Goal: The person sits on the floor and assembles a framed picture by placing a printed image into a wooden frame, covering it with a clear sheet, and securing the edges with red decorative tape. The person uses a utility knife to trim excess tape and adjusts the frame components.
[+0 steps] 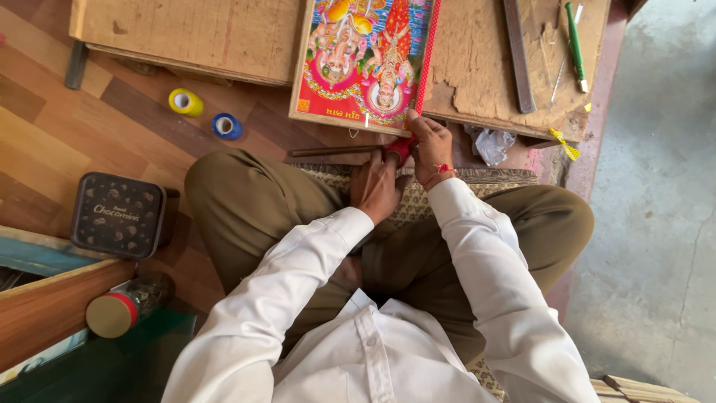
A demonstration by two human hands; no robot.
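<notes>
Red ribbon trim [426, 60] ran along the right edge of a brightly coloured framed religious picture [363, 60], which lay flat on a worn board worktop [477, 67] in front of a person seated cross-legged. Both hands met at the picture's near right corner. The right hand [430, 143] was closed down on that corner, fingers curled over the end of the trim, a red thread tied at its wrist. The left hand [375, 186] lay just beside it, its fingertips pinching a small bunch of the red material [401, 148]; how firmly it gripped could not be told from above.

A thin dark rod [335, 151] lay along the near edge of the worktop, just left of the hands. Farther right on the board sat a long metal straightedge [517, 56], a green-handled tool [575, 45] and a slim metal pin-like piece between them. A crumpled bit of clear plastic [492, 144] rested below the board's edge, with a scrap of yellow tape [564, 143] near it.

On the wood-patterned floor to the left stood a yellow tape roll [186, 102] and a blue one [227, 126], well apart from the hands. Nearer the person's left knee were a dark rectangular tin [119, 215] and a jar lying on its side with a tan lid [128, 304].
</notes>
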